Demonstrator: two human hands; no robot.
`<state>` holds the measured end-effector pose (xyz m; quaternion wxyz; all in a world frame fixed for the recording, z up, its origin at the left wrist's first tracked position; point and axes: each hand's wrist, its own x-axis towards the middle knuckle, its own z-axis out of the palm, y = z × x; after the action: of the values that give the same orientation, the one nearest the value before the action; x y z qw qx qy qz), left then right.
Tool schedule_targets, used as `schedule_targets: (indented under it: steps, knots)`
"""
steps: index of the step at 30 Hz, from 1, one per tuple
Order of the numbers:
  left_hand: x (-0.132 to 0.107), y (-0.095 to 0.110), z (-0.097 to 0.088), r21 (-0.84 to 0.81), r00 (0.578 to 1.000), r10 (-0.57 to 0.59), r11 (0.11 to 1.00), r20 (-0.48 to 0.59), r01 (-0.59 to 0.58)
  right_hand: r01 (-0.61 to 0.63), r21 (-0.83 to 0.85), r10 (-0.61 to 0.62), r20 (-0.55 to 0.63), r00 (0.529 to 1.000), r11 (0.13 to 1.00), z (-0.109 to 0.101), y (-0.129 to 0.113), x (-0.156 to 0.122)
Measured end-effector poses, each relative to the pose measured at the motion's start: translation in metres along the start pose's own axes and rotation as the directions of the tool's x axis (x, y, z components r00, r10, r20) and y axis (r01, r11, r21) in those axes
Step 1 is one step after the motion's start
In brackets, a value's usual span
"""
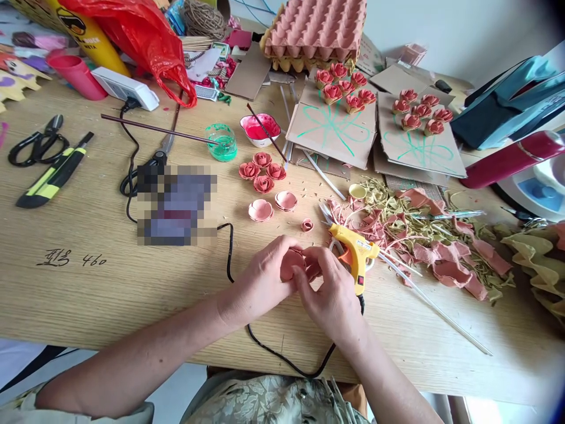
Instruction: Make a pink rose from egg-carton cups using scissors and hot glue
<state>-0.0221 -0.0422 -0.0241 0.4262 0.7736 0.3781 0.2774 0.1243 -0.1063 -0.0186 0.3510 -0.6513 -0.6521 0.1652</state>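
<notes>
Between both hands, just above the table's front part, is a pink paper-pulp flower cup [292, 264]. My left hand [269, 274] curls around its left side. My right hand [324, 282] pinches its right edge, thumb in front; part of the cup is hidden by fingers. Beyond the hands lie a small rolled flower centre [308, 224] and two open pink petal cups, one on the left [261, 210] and one on the right [286, 201]. Behind them sits a cluster of several red-edged flowers [263, 171]. A yellow glue gun [356, 250] rests right beside my right hand.
Scraps of torn egg carton [441, 247] cover the right side. Flowers stand on cardboard sheets [331, 132] behind. A green paint cup [221, 142], a red paint bowl [260, 129], scissors [35, 144], a utility knife [55, 171] and stacked egg trays [315, 32] surround the work area.
</notes>
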Motion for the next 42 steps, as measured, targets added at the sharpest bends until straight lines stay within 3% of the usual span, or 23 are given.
schedule_targets:
  steps: [4,7,10,17,27,32,37,42]
  knots:
    - [0.000,0.004,0.000,-0.167,0.997,-0.023,0.985,0.077,0.036,0.044,-0.039,-0.047,-0.091,0.995,0.998,-0.001,0.005,0.001]
    - [0.001,0.005,-0.001,-0.422,0.977,-0.103,0.889,0.189,0.176,0.071,-0.076,-0.080,-0.117,0.990,0.995,-0.002,0.007,0.001]
    - [0.002,0.005,-0.001,-0.529,0.957,-0.183,0.802,0.223,0.277,0.105,-0.090,-0.113,-0.097,0.989,0.990,-0.001,0.004,0.000]
    - [0.005,0.004,-0.002,-0.544,0.952,-0.249,0.781,0.177,0.305,0.205,-0.115,-0.214,-0.072,0.974,0.972,0.004,-0.002,-0.006]
    - [0.007,0.007,-0.006,-0.607,0.921,-0.296,0.692,0.255,0.391,0.261,-0.095,-0.270,-0.094,0.958,0.961,0.000,0.000,-0.009]
    - [0.004,0.003,-0.004,-0.586,0.922,-0.299,0.711,0.247,0.388,0.236,-0.096,-0.243,-0.070,0.967,0.967,0.000,-0.003,-0.009]
    - [0.001,-0.001,-0.007,-0.505,0.942,-0.248,0.797,0.225,0.331,0.253,-0.148,-0.261,-0.043,0.964,0.956,-0.001,-0.007,-0.008]
    - [-0.001,0.002,-0.013,-0.400,0.934,-0.187,0.865,0.305,0.304,0.271,-0.106,-0.277,-0.052,0.959,0.957,-0.002,-0.007,-0.006]
